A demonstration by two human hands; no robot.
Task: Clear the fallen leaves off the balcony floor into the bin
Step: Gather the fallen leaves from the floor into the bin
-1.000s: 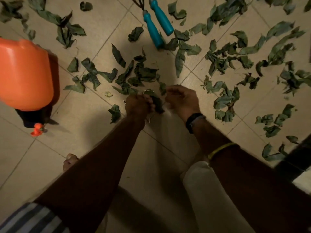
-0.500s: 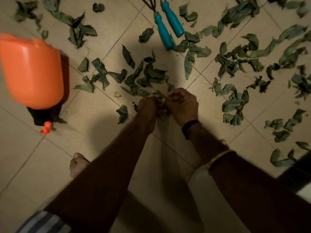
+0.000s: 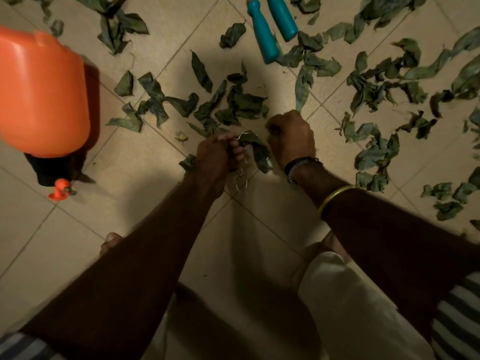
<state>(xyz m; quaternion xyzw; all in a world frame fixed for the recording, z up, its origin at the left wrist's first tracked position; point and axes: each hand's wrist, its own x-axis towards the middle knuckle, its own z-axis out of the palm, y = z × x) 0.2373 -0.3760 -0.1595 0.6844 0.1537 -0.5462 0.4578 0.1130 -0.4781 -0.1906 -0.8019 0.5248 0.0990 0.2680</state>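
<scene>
Curled tight, the left hand [image 3: 215,157] grips a crumpled green leaf [image 3: 253,149] together with a thin, kinked pale strand [image 3: 240,179] that dangles below its fingers. Just beside it, the right hand [image 3: 292,140] is balled into a fist, its knuckles turned up; whether it pinches the other end of the same leaf or some leaf of its own is hidden by the fingers. Both hands hover low over the tiled balcony floor [image 3: 124,224], close together near the middle of the view. Scattered fallen leaves [image 3: 233,102] lie thick on the tiles beyond the hands and spread toward the right edge of the floor [image 3: 376,81], with a smaller cluster near the top left. Two teal tool handles [image 3: 270,29] rest side by side at the top edge among the leaves. An orange plastic container [image 3: 41,92] stands at the left edge, with a small orange cap [image 3: 59,192] on the tiles just below it. A dark wristband [image 3: 298,163] and a gold bangle [image 3: 335,197] circle the right forearm. No bin shows in the view.
</scene>
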